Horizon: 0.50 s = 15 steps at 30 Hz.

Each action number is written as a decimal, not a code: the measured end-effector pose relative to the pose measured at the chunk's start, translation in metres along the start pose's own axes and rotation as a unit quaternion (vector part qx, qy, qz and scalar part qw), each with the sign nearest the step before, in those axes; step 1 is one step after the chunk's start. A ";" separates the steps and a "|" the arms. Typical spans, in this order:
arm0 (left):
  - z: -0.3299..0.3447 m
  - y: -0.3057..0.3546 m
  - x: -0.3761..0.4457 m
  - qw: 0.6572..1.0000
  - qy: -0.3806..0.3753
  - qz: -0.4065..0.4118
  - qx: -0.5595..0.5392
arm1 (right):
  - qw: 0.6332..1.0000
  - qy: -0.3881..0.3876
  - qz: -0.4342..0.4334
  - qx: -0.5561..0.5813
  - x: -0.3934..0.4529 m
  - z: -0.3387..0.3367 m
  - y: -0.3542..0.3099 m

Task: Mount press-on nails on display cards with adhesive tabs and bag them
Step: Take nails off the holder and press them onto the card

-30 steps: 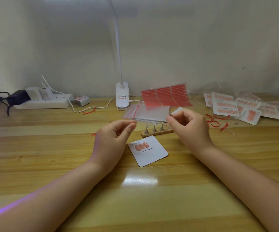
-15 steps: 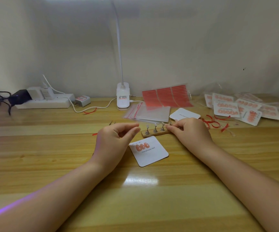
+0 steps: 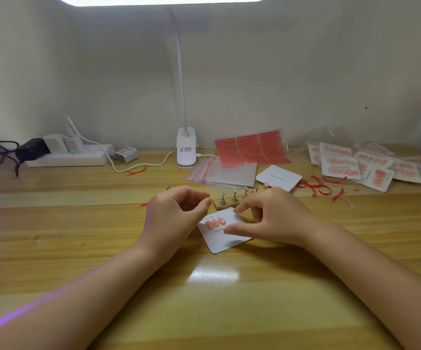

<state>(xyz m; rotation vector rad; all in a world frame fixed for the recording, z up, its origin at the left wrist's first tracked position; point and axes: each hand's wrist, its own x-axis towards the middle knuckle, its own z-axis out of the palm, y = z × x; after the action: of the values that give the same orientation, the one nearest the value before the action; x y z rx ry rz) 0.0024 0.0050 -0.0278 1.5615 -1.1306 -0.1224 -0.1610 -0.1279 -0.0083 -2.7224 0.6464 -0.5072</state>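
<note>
A white display card (image 3: 218, 239) lies on the wooden table (image 3: 78, 248), with three orange press-on nails (image 3: 214, 223) stuck along its far left. My right hand (image 3: 275, 221) hovers over the card's right half; its thumb and forefinger are spread and touch the card. No nail shows between them. My left hand (image 3: 176, 215) is held just left of the card with curled fingers, thumb tip close to forefinger tip. Nothing visible sits in it. Just behind the card stands a small wooden nail stand (image 3: 232, 201) with metal pegs.
Clear zip bags (image 3: 226, 173) and a blank card (image 3: 278, 177) lie behind the stand, red adhesive tab sheets (image 3: 252, 150) farther back. Bagged finished cards (image 3: 355, 166) pile at the right, with red backing strips (image 3: 316, 185) nearby. The lamp base (image 3: 186, 151) and power strip (image 3: 65, 157) stand at the back.
My right hand put the bag stack down behind the stand, reached to the stand's right end, then came down onto the card. My left hand has barely moved.
</note>
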 end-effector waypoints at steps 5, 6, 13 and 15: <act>0.002 0.001 -0.001 0.992 -0.037 -0.004 0.118 | 0.994 -0.076 0.022 -0.077 0.004 0.000 -0.003; 0.003 0.001 -0.002 0.984 -0.054 -0.006 0.172 | 0.994 -0.078 0.029 -0.074 0.004 0.000 -0.003; 0.005 0.009 -0.007 0.952 -0.124 0.007 0.278 | 0.997 -0.049 0.045 -0.044 0.002 0.007 -0.009; 0.004 0.008 -0.005 0.961 -0.127 -0.014 0.244 | 0.997 -0.043 0.051 -0.043 0.001 0.008 -0.011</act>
<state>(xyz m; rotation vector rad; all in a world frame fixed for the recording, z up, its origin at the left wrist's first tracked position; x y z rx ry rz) -0.0074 0.0062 -0.0246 2.0427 -1.4130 -0.0657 -0.1529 -0.1169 -0.0114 -2.7557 0.7959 -0.3444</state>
